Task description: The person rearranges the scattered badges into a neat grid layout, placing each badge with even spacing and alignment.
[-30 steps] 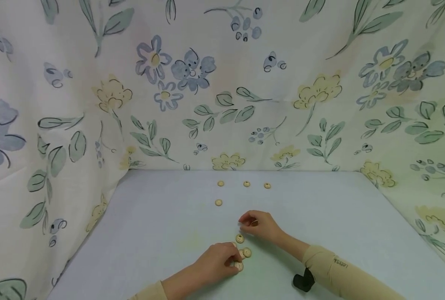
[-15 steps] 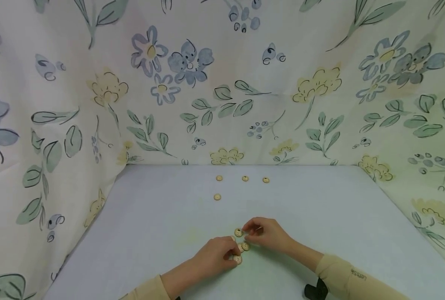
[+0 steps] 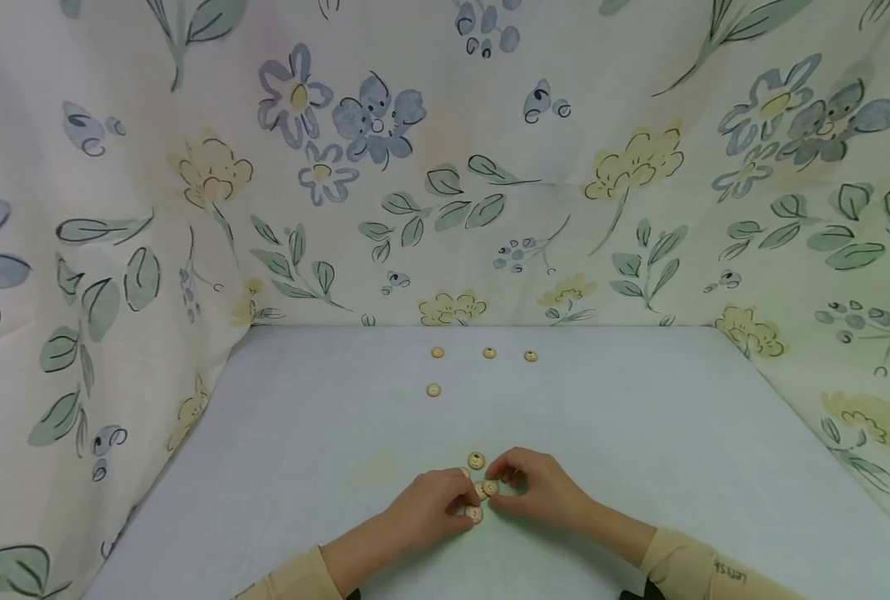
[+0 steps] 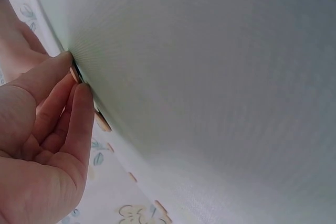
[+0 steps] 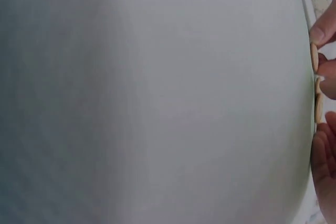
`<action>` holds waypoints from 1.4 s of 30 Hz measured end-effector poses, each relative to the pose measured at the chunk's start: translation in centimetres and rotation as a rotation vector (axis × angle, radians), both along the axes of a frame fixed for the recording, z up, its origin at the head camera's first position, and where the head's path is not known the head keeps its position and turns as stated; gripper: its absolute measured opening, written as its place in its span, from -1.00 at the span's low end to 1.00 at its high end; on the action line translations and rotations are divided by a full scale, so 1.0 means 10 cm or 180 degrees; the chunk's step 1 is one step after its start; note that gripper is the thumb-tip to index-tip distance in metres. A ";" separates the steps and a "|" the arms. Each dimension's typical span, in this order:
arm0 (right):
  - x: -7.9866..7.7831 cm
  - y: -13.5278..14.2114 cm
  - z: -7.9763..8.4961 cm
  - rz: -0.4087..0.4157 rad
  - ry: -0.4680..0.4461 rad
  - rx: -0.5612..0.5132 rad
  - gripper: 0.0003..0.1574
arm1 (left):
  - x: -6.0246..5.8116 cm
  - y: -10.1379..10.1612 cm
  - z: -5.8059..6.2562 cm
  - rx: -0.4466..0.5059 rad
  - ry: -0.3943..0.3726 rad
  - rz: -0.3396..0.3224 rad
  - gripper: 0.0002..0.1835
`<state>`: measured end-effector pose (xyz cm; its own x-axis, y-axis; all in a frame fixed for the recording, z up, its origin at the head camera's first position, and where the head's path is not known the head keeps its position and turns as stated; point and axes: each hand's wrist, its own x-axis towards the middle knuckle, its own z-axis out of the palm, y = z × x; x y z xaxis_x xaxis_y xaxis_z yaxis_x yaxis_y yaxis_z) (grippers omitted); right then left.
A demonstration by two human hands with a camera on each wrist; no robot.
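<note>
Several small round wooden buttons lie on the white table. In the head view, my left hand (image 3: 433,506) pinches a button (image 3: 474,515) between thumb and fingers, flat against the surface; the left wrist view shows this button (image 4: 76,73) edge-on. My right hand (image 3: 538,487) has its thumb and index finger at either side of another button (image 3: 491,487), which overlaps a neighbouring button (image 3: 480,491). Just beyond lies a loose button (image 3: 477,460). One more button (image 3: 465,472) is partly hidden behind the left fingers.
Farther back, a single button (image 3: 433,390) lies in front of a row of a left button (image 3: 437,352), a middle button (image 3: 489,352) and a right button (image 3: 531,356). A floral cloth (image 3: 385,242) hangs behind the table (image 3: 325,417) and along both sides.
My right hand has come down toward me, from beyond the near buttons to the overlapping one, closing its fingertips on it. The left hand keeps its pinch. The head view has tilted slightly.
</note>
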<state>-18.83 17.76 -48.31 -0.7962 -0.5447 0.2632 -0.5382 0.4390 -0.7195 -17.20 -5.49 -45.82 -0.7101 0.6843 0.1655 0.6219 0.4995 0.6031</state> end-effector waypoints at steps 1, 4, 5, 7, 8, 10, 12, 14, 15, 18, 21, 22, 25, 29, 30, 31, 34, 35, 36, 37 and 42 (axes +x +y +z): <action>0.01 -0.01 -0.01 -0.0021 0.0033 0.0011 -0.71 | 0.00 0.00 0.00 -0.0005 0.0003 0.0003 -0.90; 0.01 -0.03 -0.03 -0.0087 0.0122 0.0064 -0.70 | -0.01 0.00 0.00 0.0004 0.0000 0.0007 -0.90; 0.01 -0.04 -0.03 -0.0097 0.0145 0.0071 -0.71 | -0.01 0.00 0.00 0.0011 0.0003 0.0006 -0.90; 0.01 -0.05 -0.03 -0.0117 0.0171 0.0080 -0.72 | -0.01 0.00 0.00 0.0018 0.0006 0.0003 -0.90; 0.01 -0.06 -0.03 -0.0135 0.0179 0.0089 -0.73 | -0.01 0.00 0.00 0.0026 0.0008 -0.0001 -0.90; 0.02 -0.07 -0.04 -0.0163 0.0185 0.0096 -0.74 | 0.00 0.00 0.00 0.0027 0.0025 -0.0012 -0.90; 0.02 -0.08 -0.04 -0.0189 0.0185 0.0091 -0.74 | 0.00 0.00 0.00 0.0034 0.0047 -0.0031 -0.90; 0.03 -0.08 -0.04 -0.0214 0.0185 0.0085 -0.74 | 0.00 0.00 0.00 0.0048 0.0061 -0.0044 -0.90; 0.03 -0.08 -0.04 -0.0221 0.0178 0.0079 -0.74 | 0.00 -0.01 0.00 0.0050 0.0063 -0.0047 -0.90; 0.03 -0.09 -0.05 -0.0242 0.0142 0.0065 -0.73 | 0.00 -0.01 0.00 0.0062 0.0091 -0.0055 -0.89; 0.04 -0.09 -0.05 -0.0263 0.0083 0.0051 -0.73 | 0.00 -0.01 0.00 0.0077 0.0092 -0.0059 -0.89; 0.04 -0.10 -0.05 -0.0268 0.0068 0.0047 -0.73 | 0.00 -0.01 0.00 0.0083 0.0091 -0.0058 -0.89; 0.04 -0.10 -0.03 -0.0283 0.0018 0.0045 -0.73 | 0.00 -0.01 -0.01 0.0095 0.0062 -0.0049 -0.89; 0.05 -0.10 0.00 -0.0289 -0.0063 0.0055 -0.73 | 0.00 0.00 -0.01 0.0099 0.0047 -0.0042 -0.88; 0.05 -0.10 0.00 -0.0287 -0.0081 0.0059 -0.73 | 0.00 0.00 -0.01 0.0092 0.0050 -0.0038 -0.88; 0.05 -0.10 0.01 -0.0287 -0.0098 0.0065 -0.73 | 0.00 0.00 -0.01 0.0086 0.0042 -0.0035 -0.88; 0.04 -0.09 0.03 -0.0264 -0.0122 0.0068 -0.72 | 0.00 0.00 -0.02 0.0079 0.0047 -0.0030 -0.89; 0.03 -0.09 0.04 -0.0251 -0.0127 0.0061 -0.72 | -0.01 -0.01 -0.02 0.0086 0.0047 -0.0033 -0.89; 0.02 -0.09 0.04 -0.0240 -0.0122 0.0055 -0.71 | -0.01 -0.01 -0.02 0.0094 0.0051 -0.0036 -0.89; 0.02 -0.08 0.05 -0.0225 -0.0119 0.0046 -0.70 | -0.01 -0.01 -0.02 0.0090 0.0054 -0.0042 -0.89; -0.02 -0.06 0.06 -0.0191 -0.0082 0.0021 -0.67 | -0.01 0.00 -0.02 0.0039 0.0063 -0.0048 -0.90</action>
